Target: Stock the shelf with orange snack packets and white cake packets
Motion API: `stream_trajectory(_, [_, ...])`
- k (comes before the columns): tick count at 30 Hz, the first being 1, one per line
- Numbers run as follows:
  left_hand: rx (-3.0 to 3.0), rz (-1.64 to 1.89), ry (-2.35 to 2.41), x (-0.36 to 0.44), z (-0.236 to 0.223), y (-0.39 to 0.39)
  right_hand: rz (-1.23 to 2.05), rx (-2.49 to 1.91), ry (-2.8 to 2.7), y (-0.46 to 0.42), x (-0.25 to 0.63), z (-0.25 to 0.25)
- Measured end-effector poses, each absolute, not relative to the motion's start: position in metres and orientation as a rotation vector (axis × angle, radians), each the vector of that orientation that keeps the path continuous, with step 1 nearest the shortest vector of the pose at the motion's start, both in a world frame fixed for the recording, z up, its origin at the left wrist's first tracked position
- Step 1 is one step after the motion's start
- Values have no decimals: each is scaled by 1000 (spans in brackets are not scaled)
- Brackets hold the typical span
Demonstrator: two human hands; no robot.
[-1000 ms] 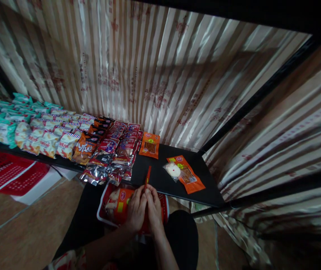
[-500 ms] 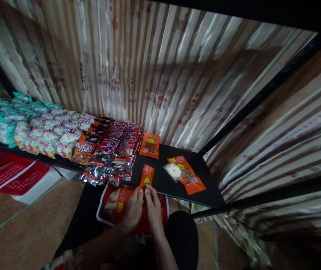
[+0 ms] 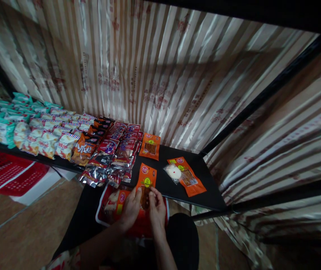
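Left hand (image 3: 131, 207) and right hand (image 3: 157, 210) have their fingers clamped on the orange packet (image 3: 146, 183), which is, as it seems in dim light, above the basket (image 3: 98, 212).

On the black shelf (image 3: 160, 170) lie red packets (image 3: 125, 150); at its near edge left hand (image 3: 131, 207) and right hand (image 3: 157, 209) hold an orange packet (image 3: 147, 174)

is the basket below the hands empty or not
Not empty: an orange packet shows inside the basket. How full, cannot tell: left hand and right hand cover part.
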State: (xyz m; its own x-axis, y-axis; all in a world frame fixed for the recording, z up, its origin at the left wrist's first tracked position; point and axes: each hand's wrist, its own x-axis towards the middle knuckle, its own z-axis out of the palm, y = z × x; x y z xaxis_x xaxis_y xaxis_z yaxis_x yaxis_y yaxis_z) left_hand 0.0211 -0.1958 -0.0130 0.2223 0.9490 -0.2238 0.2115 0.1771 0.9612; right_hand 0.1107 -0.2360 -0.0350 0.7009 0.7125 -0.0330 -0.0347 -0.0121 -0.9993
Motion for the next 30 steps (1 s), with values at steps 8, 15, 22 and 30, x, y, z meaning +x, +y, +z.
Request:
stream_trajectory(8, [1182,766,1232,19,12,-191,495,-1604,-538,-245,131,-48])
stream_trajectory(15, [1132,761,1261,16,28,-187,614,-1569,-506,-248,132,-45])
stream_trajectory(22, [1092,748,1228,18,37,-181,712,-1492,-491,-243,132,-45])
stream_trajectory(30, [1057,785,1134,20,30,-177,750,-1470,-440,-237,137,-46])
